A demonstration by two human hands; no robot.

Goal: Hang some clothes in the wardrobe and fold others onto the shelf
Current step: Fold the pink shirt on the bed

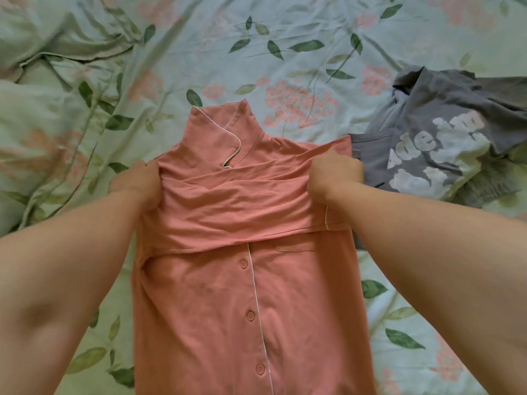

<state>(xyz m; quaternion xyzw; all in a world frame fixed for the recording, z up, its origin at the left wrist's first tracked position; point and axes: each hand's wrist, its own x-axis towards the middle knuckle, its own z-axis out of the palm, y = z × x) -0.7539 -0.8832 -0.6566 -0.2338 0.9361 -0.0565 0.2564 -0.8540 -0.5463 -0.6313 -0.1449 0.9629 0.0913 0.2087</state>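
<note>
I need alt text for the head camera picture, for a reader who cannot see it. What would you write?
Two hands, the left hand and the right hand, grip the shoulders of a pink shirt lying buttoned on a floral bedsheet, sleeves folded across its chest. A crumpled grey garment lies to its right.

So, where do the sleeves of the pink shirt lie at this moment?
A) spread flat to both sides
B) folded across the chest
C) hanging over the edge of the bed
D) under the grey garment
B: the sleeves lie folded over the front of the pink shirt, just below its collar, while the left hand and the right hand grip the fabric at the shoulders.
</note>
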